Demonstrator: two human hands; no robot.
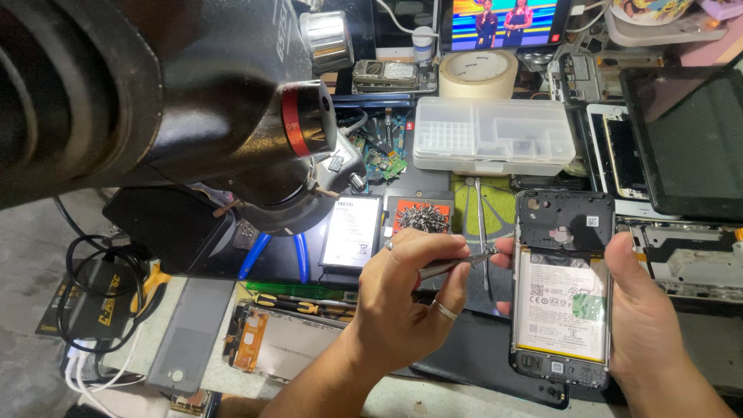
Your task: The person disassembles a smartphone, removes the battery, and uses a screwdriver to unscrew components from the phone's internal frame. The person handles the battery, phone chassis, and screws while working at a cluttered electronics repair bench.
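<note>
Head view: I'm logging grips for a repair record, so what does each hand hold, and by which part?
Left hand pinches metal tweezers by the rear shank. Right hand clasps the opened phone by its side edges.

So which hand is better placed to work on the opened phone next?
Probably the left hand: it holds the tweezers, tips at the opened phone's edge. The right hand grips the phone's other side.

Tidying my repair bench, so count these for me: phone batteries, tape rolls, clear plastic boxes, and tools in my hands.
Batteries: 2, a loose battery and the fitted battery of the opened phone in the right hand
Tape rolls: 1, tape roll
Clear plastic boxes: 1, clear plastic box
Tools in hand: 1, thin metal tool in the left hand
Total: 5
</note>
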